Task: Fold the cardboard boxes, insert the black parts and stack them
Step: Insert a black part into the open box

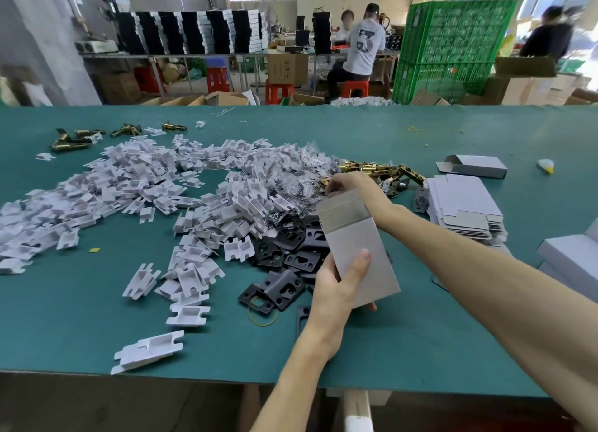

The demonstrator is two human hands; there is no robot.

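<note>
I hold a grey-white cardboard box [359,253] upright above the green table [97,318]. My left hand [336,289] grips its lower end, thumb lying across the front face. My right hand [352,186] reaches over the box's top, fingers curled at the open flap; what they touch is hidden behind the box. Black metal plates [284,260] lie in a heap just left of the box. A stack of flat unfolded boxes [462,208] sits to the right. One folded box [472,166] lies farther back.
A wide heap of white card inserts [161,186] covers the table's left and middle. Brass latch parts [372,169] and clear bags lie behind my right hand. White boxes [572,253] stand at the right edge. People work at benches beyond, beside green crates [453,46].
</note>
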